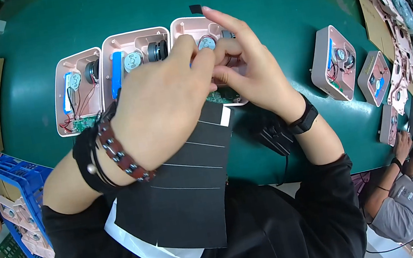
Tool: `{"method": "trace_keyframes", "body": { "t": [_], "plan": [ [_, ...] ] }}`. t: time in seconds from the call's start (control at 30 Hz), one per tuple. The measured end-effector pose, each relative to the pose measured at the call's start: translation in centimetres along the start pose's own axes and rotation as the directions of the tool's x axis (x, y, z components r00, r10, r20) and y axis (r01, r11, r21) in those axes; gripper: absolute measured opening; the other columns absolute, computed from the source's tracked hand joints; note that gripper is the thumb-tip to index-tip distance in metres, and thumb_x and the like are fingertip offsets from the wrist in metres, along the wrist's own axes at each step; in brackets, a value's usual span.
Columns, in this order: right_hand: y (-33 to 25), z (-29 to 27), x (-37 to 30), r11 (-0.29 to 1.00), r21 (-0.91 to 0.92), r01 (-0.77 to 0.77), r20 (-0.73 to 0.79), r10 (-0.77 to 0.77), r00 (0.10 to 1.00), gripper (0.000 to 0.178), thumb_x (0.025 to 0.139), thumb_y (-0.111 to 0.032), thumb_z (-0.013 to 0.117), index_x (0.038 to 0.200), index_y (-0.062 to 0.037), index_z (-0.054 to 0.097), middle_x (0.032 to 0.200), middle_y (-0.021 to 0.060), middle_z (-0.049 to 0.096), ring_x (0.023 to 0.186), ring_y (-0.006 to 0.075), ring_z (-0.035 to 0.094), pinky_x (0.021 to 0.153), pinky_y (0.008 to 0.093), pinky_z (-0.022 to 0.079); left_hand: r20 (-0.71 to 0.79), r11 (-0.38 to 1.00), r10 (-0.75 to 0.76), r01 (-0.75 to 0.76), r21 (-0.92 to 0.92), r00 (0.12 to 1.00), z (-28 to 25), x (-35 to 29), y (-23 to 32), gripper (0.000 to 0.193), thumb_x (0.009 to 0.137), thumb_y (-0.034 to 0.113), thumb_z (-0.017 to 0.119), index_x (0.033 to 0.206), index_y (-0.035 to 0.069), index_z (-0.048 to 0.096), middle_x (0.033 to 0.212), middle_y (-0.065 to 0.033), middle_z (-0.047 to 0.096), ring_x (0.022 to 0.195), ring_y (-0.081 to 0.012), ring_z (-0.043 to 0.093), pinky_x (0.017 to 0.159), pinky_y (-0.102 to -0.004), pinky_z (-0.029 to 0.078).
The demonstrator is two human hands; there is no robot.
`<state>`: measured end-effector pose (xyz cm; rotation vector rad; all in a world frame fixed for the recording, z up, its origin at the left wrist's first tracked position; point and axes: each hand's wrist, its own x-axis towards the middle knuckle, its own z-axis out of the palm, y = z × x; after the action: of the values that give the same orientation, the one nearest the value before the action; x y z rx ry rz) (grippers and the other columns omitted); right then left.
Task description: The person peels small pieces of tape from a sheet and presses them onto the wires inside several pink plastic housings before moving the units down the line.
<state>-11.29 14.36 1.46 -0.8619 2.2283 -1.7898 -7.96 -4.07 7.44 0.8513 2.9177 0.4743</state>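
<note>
In the third pink casing [178,25] of a row, my left hand [162,95] has its fingers bent down and closed, their tips mostly hidden. My right hand [256,67] reaches into the same casing, thumb and bent fingers meeting by the left fingertips; anything pinched there is hidden. Its index finger points away, with a small black foam piece [195,9] clinging to the tip. Inside the casing a round silver motor [206,43] and green circuit board [220,95] show. Beneath my left wrist lies a black foam sheet [185,193] cut into strips, on white backing [151,255].
Two pink casings [59,94] with blue batteries, motors and wires stand left. More casings [323,69] stand right. A black adapter-like object [274,136] lies by my right forearm. A blue crate [21,173] of pink parts stands left. Co-workers [405,204] sit nearby.
</note>
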Motion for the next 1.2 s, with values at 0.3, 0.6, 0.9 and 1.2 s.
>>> {"method": "trace_keyframes", "body": {
  "t": [0.3, 0.6, 0.9, 1.2],
  "plan": [
    [1.4, -0.6, -0.5, 0.992, -0.071, 0.109, 0.064, -0.105, 0.992, 0.08, 0.082, 0.007, 0.069, 0.151, -0.0077, 0.031, 0.079, 0.0027, 0.059, 0.077, 0.0088, 0.059, 0.071, 0.0214, 0.047, -0.191, 0.952, -0.2, 0.145, -0.268, 0.961, -6.1, -5.1, -6.5, 0.014, 0.097, 0.013, 0.054, 0.095, 0.0, 0.058, 0.077, -0.0085, 0.057, 0.061, -0.0176, 0.052, 0.057, -0.03, 0.042],
    [3.2, -0.6, -0.5, 0.99, -0.064, 0.123, 0.086, -0.117, 0.989, 0.07, 0.089, 0.004, 0.064, 0.15, -0.0073, 0.031, 0.081, 0.0033, 0.057, 0.074, 0.0087, 0.056, 0.07, 0.0215, 0.046, -0.142, 0.925, -0.007, 0.06, 0.376, 0.99, -8.7, -19.3, -12.5, 0.016, 0.088, 0.012, 0.065, 0.092, 0.0, 0.056, 0.073, -0.0084, 0.055, 0.064, -0.0258, 0.058, 0.057, -0.033, 0.044],
    [3.8, -0.7, -0.8, 0.967, -0.156, 0.202, 0.022, -0.201, 0.979, 0.065, 0.087, 0.002, 0.064, 0.145, -0.0076, 0.038, 0.079, 0.0039, 0.058, 0.071, 0.0123, 0.057, 0.063, 0.0254, 0.047, 0.142, 0.847, 0.481, -0.501, 0.181, 0.865, -2.4, -19.6, -4.7, 0.019, 0.072, 0.024, 0.071, 0.075, 0.017, 0.053, 0.067, 0.0003, 0.052, 0.051, -0.0167, 0.05, 0.041, -0.0315, 0.037],
    [3.5, 0.5, -1.3, 0.948, -0.231, 0.217, -0.012, -0.226, 0.974, 0.066, 0.083, -0.006, 0.072, 0.142, -0.0119, 0.045, 0.077, 0.0026, 0.063, 0.074, 0.0208, 0.06, 0.077, 0.0348, 0.044, -0.263, 0.9, 0.424, -0.369, 0.232, 0.867, 0.8, -10.6, -4.4, 0.01, 0.074, 0.003, 0.062, 0.082, 0.004, 0.057, 0.073, -0.0082, 0.052, 0.066, -0.026, 0.055, 0.056, -0.0366, 0.043]
  ]
}}
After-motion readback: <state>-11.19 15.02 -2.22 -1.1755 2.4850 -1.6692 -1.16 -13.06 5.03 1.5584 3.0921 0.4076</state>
